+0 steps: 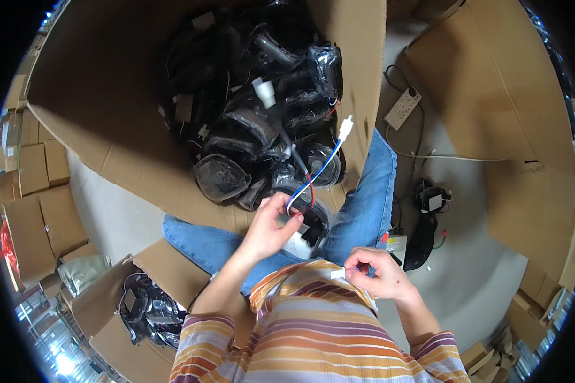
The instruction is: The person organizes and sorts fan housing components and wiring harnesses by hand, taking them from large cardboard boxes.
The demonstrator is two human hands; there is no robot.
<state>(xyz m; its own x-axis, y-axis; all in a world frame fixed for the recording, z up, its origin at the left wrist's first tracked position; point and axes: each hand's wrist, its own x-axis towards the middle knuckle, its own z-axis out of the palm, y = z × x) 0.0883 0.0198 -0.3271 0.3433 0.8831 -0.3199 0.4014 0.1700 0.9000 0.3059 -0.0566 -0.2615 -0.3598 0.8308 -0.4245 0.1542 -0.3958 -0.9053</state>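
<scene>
My left hand (268, 228) pinches a bundle of thin wires (298, 189) in blue, white and red between thumb and fingers. Two white plugs top the wires: a slim plug (345, 128), and a wider, blurred plug (264, 93) on a dark sleeved lead. Below the hand, between my knees, sits a dark part in clear wrap (317, 220), partly covered by the hand and wires. Close to my waist on the right, my right hand (378, 274) is closed on a small white connector (337, 274) with a bit of blue wire showing at the fingers.
A large cardboard box (140, 150) ahead holds many film-wrapped black parts (222, 177). At lower left, a smaller box (112, 341) contains more black parts. A power strip (403, 108), its cable, and a black part (421, 242) lie on the floor at right.
</scene>
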